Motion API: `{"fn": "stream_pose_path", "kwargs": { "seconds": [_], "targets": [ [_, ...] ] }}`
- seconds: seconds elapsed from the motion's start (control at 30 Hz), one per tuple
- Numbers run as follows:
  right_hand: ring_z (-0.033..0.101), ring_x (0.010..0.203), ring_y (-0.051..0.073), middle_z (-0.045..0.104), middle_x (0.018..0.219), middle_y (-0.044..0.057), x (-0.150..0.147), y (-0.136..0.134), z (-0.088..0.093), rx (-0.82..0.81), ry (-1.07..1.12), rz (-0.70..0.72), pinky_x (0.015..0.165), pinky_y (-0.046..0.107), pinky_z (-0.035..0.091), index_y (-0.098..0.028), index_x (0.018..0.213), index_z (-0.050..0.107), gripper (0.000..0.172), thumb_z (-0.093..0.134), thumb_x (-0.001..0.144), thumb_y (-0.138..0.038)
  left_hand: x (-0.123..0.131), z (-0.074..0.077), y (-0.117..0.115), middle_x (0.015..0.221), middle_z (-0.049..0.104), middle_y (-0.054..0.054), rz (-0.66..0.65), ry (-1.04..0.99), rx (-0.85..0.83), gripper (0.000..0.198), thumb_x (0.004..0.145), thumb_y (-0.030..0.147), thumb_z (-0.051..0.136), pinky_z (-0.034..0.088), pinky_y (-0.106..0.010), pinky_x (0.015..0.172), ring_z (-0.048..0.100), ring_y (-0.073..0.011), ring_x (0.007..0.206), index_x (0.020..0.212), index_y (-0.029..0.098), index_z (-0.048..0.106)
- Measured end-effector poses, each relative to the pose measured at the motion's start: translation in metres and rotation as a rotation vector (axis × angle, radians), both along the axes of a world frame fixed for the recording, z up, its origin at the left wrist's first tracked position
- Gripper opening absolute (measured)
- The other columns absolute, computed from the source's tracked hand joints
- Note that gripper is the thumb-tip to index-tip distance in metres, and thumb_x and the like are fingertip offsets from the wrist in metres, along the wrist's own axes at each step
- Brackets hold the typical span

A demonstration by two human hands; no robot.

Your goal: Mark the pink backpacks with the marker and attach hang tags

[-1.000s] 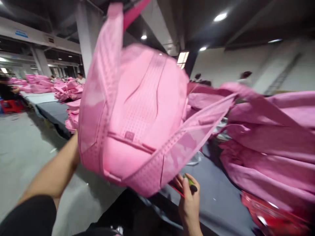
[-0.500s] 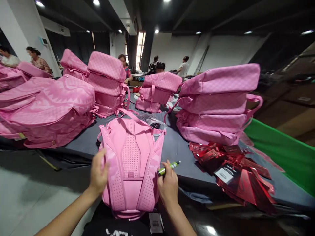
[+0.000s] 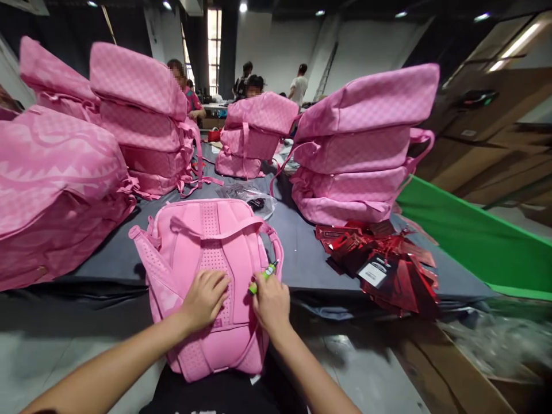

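Observation:
A pink backpack (image 3: 202,247) lies back-side up at the near edge of the dark grey table (image 3: 302,253), its lower end hanging over the edge toward me. My left hand (image 3: 204,299) rests on its padded back panel with the fingers curled down onto the fabric. My right hand (image 3: 271,305) sits on the backpack's right side and grips a green pen-like tool (image 3: 263,276) that points up and to the right.
Stacks of pink backpacks stand at the left (image 3: 52,184), back left (image 3: 142,121), back centre (image 3: 254,135) and right (image 3: 362,144). Red hang tags (image 3: 383,264) lie in a heap to the right. A green sheet (image 3: 466,241) lies further right. Several people work at the back.
The backpack, held up in the air a second ago, now lies flat on the table. Both hands have moved inward onto its back panel. My view has shifted right.

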State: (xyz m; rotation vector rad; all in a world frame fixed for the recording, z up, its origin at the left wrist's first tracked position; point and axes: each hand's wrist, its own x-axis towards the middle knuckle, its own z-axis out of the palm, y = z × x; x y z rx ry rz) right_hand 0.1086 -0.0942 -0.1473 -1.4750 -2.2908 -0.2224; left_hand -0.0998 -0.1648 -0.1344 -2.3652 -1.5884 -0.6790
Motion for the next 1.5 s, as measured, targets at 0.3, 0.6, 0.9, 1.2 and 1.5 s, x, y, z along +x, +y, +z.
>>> {"fn": "stream_pose_path", "kwargs": {
  "seconds": [0.3,0.6,0.9,1.2,1.5],
  "targets": [
    [0.053,0.099,0.025,0.062,0.100,0.010,-0.011,-0.002,-0.026,0.013,0.210,0.018,0.102,0.049,0.026,-0.019,0.114,0.058,0.036,0.044,0.084,-0.005,-0.029,0.096,0.195,0.116,0.060,-0.018,0.244,0.281,0.115,0.030,0.093,0.036,0.050,0.021,-0.060,0.110,0.047,-0.0322,0.119,0.103,0.011,0.063],
    [0.056,0.097,0.025,0.064,0.099,0.010,-0.001,-0.002,-0.035,-0.102,0.339,0.054,0.101,0.048,0.031,-0.018,0.115,0.057,0.040,0.046,0.079,-0.004,0.015,0.088,0.172,0.091,0.067,-0.014,-0.155,0.512,-0.194,0.048,0.083,0.060,0.058,0.037,-0.039,0.079,0.060,-0.0259,0.085,0.089,0.013,0.067],
    [0.061,0.072,0.022,0.060,0.072,-0.004,0.004,0.006,-0.019,-0.421,0.752,-0.001,0.084,0.041,0.044,-0.022,0.101,0.047,0.032,0.066,0.076,-0.028,0.033,0.104,0.159,0.072,0.071,-0.006,-0.268,0.560,-0.369,0.039,0.087,0.052,0.058,0.032,-0.034,0.069,0.062,-0.0175,0.064,0.075,0.016,0.067],
    [0.056,0.073,0.018,0.061,0.081,-0.001,0.057,-0.022,0.086,-0.166,0.815,0.319,0.075,0.030,0.042,-0.023,0.087,0.054,0.014,0.060,0.081,-0.034,-0.014,0.195,0.120,0.077,0.069,-0.003,-0.227,0.495,-0.035,0.051,0.099,0.051,0.032,0.031,-0.036,0.079,0.058,-0.0170,0.072,0.083,0.019,0.068],
    [0.058,0.066,0.019,0.062,0.076,0.000,0.038,0.021,0.029,-0.252,0.765,0.179,0.067,0.029,0.043,-0.021,0.087,0.055,0.019,0.055,0.083,-0.039,-0.026,0.137,0.125,0.089,0.066,-0.006,-0.106,0.375,-0.145,0.041,0.091,0.054,0.050,0.032,-0.037,0.085,0.055,-0.0201,0.087,0.086,0.017,0.066]
  ]
}}
